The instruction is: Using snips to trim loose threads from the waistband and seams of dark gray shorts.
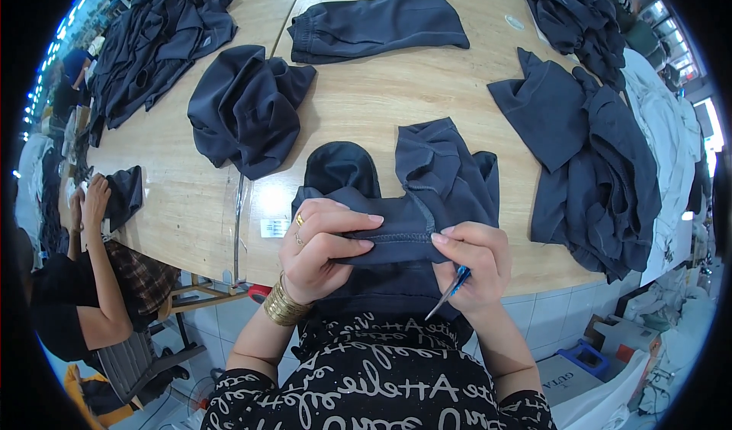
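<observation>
My left hand (pixel 324 243), with rings and gold bangles, pinches the stitched hem of a dark navy garment (pixel 415 194) at the table's near edge. My right hand (pixel 473 266) grips the same hem from the right and also holds a small blue-handled thread snipper (pixel 454 289), its tip pointing down toward my lap. The garment drapes over the edge of the wooden table (pixel 381 102) and hangs into my lap.
Several dark garments lie about: a crumpled one (pixel 244 110), a folded one (pixel 377 26), piles at left (pixel 164 37) and right (pixel 591 155). A seated person (pixel 84 277) at the left handles a dark piece. Boxes stand on the floor at lower right.
</observation>
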The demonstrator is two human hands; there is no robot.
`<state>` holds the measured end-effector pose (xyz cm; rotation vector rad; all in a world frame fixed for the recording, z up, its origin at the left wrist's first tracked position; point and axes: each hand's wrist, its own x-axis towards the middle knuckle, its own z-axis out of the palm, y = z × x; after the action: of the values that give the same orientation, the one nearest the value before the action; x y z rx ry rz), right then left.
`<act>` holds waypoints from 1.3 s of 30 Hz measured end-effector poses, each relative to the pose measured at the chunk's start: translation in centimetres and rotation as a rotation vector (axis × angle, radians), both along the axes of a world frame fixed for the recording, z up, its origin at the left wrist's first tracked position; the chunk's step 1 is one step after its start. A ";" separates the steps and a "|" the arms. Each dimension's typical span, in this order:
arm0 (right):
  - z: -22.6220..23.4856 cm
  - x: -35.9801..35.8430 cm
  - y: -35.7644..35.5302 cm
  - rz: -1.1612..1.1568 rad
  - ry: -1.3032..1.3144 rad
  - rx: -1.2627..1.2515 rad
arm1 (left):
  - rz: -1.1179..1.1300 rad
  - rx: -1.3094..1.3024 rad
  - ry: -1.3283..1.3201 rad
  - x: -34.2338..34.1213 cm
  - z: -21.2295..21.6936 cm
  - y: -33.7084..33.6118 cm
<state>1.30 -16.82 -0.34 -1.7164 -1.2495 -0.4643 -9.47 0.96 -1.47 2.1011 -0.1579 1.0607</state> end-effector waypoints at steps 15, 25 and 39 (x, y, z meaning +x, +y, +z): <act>-1.1 0.1 0.2 0.034 -0.036 0.083 | -0.089 -0.105 -0.029 0.2 -1.4 -0.2; -1.2 -0.1 0.1 0.035 -0.017 0.095 | -0.122 -0.243 -0.035 0.1 -1.8 -0.2; 2.1 0.2 0.8 0.222 0.614 -0.073 | -1.275 -2.186 0.172 -0.3 0.4 -2.4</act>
<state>1.51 -16.07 1.78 -1.5829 -0.9877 0.2350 -9.77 -1.49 -1.06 -0.1429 -0.0936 -0.1235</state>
